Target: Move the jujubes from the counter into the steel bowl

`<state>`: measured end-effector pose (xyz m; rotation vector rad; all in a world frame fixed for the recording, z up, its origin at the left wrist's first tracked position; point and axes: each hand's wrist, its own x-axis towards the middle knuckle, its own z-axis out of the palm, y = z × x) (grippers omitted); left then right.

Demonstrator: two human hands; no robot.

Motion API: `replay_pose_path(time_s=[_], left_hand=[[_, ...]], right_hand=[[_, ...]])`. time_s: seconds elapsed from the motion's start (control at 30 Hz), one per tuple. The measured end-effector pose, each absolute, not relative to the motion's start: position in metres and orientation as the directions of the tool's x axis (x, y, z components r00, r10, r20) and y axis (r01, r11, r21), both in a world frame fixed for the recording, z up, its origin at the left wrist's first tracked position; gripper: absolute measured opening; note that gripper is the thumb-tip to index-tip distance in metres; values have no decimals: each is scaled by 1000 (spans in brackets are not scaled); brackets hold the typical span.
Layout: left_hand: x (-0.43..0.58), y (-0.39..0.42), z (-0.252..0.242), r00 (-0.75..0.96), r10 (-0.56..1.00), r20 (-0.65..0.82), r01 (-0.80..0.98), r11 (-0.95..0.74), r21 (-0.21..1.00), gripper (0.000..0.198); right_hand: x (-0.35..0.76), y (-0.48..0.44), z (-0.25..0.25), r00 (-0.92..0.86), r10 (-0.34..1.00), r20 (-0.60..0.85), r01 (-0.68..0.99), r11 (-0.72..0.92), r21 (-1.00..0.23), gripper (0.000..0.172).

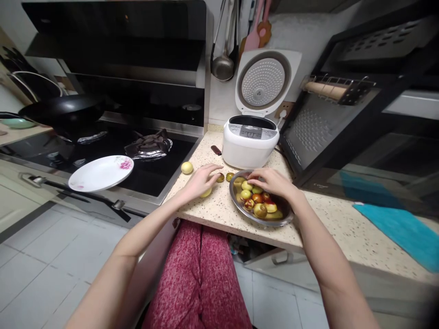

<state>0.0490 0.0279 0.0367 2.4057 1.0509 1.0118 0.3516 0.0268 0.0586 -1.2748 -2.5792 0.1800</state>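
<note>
A steel bowl (240, 208) on the counter holds several round yellow-green and red-brown fruits (259, 210) that look like jujubes. My right hand (272, 182) reaches over its far rim, fingers bent loosely down toward the fruits; whether they touch one is hard to see. Left of the bowl, my left hand (200, 182) hovers low over the counter with fingers stretched out. A pale yellow fruit (206, 193) shows partly under its palm. By its fingertips lies a brownish fruit (220, 177), with a greenish one (230, 176) beside it. Another yellow fruit (187, 167) rests near the stove.
Behind the bowl stands a white rice cooker (252, 148), lid raised. A white plate (99, 174) with a pink flower overhangs the front of the stove, which bears a black wok (61, 109). A teal cloth (401, 230) and a dark oven (343, 151) are at right.
</note>
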Motion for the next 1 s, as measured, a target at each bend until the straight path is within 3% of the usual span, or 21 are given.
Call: replay_pose_path(time_s=[0.17,0.47,0.63,0.73,0.9,1.0], left_hand=[[63,39,34,586,742,327,629,-670,394,28],[70,41,23,589,740,326,726,-661,190,22],[66,40,20,604,716,349,688,-690,224,17],[62,37,23,575,694,433,618,-716,326,17],[66,21,35,509,562,652,332,-827,454,26],[77,8,38,596,483,641,178,-858,481,30]], right_hand=[[343,21,60,-589,790,169,745,613,-264,29],[354,23,67,-540,789,294,763,606,-226,25],[367,27,71,-501,805,318,797,573,-192,21],[373,28,73,-495,808,320,799,568,-198,21],[378,31,72,-482,826,291,815,545,-198,26],[378,34,68,-466,843,269,831,521,-195,28]])
